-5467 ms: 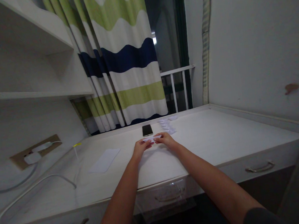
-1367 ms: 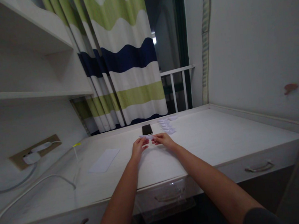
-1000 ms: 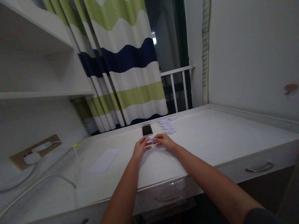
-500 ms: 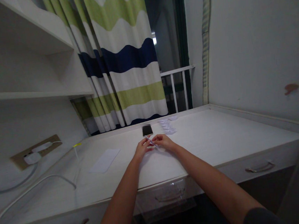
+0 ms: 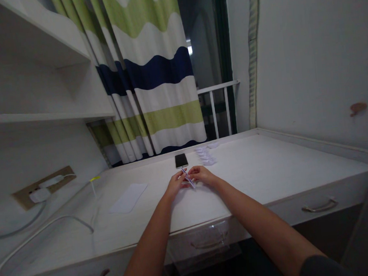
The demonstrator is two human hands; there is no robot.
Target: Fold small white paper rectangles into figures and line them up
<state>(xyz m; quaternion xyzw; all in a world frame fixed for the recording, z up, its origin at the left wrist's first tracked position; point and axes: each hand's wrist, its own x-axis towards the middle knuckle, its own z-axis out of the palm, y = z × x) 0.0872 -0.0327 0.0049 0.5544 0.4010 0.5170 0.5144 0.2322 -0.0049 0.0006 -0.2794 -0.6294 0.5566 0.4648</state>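
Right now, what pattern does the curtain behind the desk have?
The curtain has wavy green, white and navy bands; head view.

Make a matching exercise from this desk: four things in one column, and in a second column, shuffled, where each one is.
Things:
1. Smartphone
2. Folded paper strip
3. White paper sheet
4. Small folded paper pieces

Places:
A. Between the left hand and right hand
B. Well left of the hands, alone
C. Just right of the phone
D. Just beyond the hands, lying flat

Pairs: 1-D, 2-A, 3-B, 4-C
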